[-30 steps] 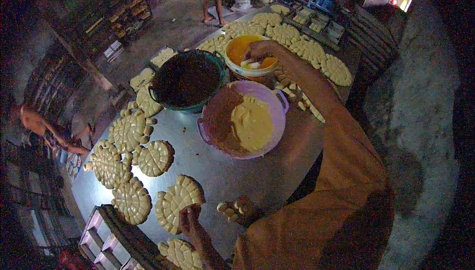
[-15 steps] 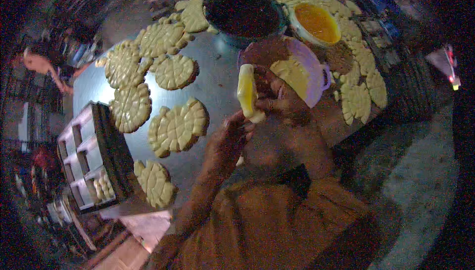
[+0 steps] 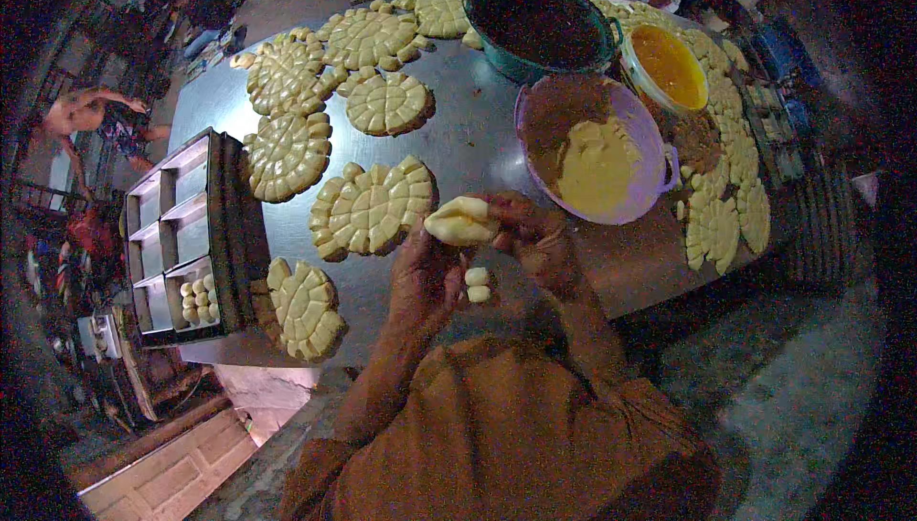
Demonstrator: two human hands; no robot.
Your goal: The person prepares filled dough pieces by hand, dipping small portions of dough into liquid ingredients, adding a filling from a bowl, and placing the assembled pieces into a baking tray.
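Left of the round purple plastic basin (image 3: 650,139), my left hand (image 3: 426,268) and right hand (image 3: 538,237) pinch the pale oval dough piece (image 3: 463,222), now folded over, seemingly nearly closed.

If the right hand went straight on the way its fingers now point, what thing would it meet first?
Most likely the dough piece held between the right hand and the left hand, though depth is hard to judge.

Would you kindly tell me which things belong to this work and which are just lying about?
Likely the job: dough piece in left hand and right hand; dough balls; dough rounds; bowl; tub; basin; tray.

Apparently lying about: wooden panel; blue object.
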